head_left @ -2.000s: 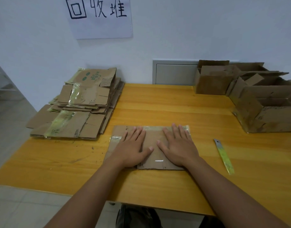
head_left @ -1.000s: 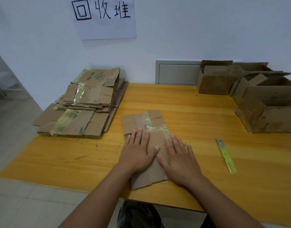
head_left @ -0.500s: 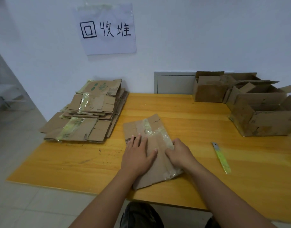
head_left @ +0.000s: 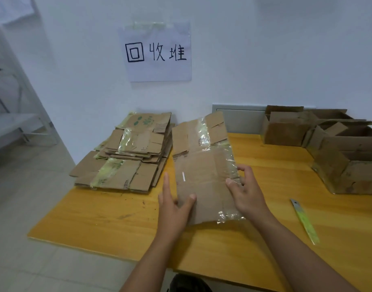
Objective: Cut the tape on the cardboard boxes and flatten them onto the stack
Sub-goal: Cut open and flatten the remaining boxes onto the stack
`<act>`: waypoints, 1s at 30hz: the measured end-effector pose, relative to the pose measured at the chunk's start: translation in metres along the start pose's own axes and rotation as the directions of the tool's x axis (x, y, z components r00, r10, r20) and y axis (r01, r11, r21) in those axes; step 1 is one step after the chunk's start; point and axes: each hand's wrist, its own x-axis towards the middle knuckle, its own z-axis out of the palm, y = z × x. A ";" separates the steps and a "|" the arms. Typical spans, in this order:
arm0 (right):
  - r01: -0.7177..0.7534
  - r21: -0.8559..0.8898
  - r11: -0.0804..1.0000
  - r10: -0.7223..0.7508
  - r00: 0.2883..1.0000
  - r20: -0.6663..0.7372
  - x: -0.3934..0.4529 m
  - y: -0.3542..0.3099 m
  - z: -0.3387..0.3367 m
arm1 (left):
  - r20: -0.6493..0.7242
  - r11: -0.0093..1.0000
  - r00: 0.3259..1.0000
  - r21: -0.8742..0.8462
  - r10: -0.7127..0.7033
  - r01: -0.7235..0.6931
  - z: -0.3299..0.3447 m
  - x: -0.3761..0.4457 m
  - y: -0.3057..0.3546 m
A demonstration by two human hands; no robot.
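Both forearms come in bare, no sleeves showing. The left hand (head_left: 174,209) and the right hand (head_left: 247,193) are bare too: no gloves, rings, watch or wristband.

A white paper sign (head_left: 158,52) with three handwritten black characters is taped to the white wall (head_left: 286,49) above the far edge of the yellow wooden bench (head_left: 109,216). A grey panel (head_left: 239,121) is set low in the wall behind the bench. Pale floor tiles (head_left: 33,218) spread to the left, where a white metal frame (head_left: 18,114) stands.
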 end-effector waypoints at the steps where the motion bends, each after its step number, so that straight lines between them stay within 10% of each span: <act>1: 0.010 0.054 0.998 -0.009 1.000 -0.018 0.004 -0.003 0.006 | 0.034 0.997 0.999 -0.075 -0.018 0.021 -0.004 -0.002 -0.002; 11: -0.042 0.145 0.989 0.016 0.984 0.175 0.053 -0.009 0.102 | -0.114 0.977 0.987 -0.167 0.115 -0.133 -0.085 0.051 0.005; 15: -0.026 -0.220 0.975 0.087 0.958 0.273 0.070 0.012 0.122 | -0.162 0.984 0.978 -0.099 0.130 -0.147 -0.124 0.094 0.020; 20: 0.175 -0.747 0.641 0.060 0.959 0.276 0.074 0.052 0.131 | -0.171 0.991 0.979 -0.053 0.113 -0.123 -0.152 0.161 0.035; 30: 0.165 -0.847 0.506 0.149 0.950 0.274 0.081 0.059 0.141 | -0.203 0.814 0.978 0.575 0.044 0.083 -0.156 0.263 -0.005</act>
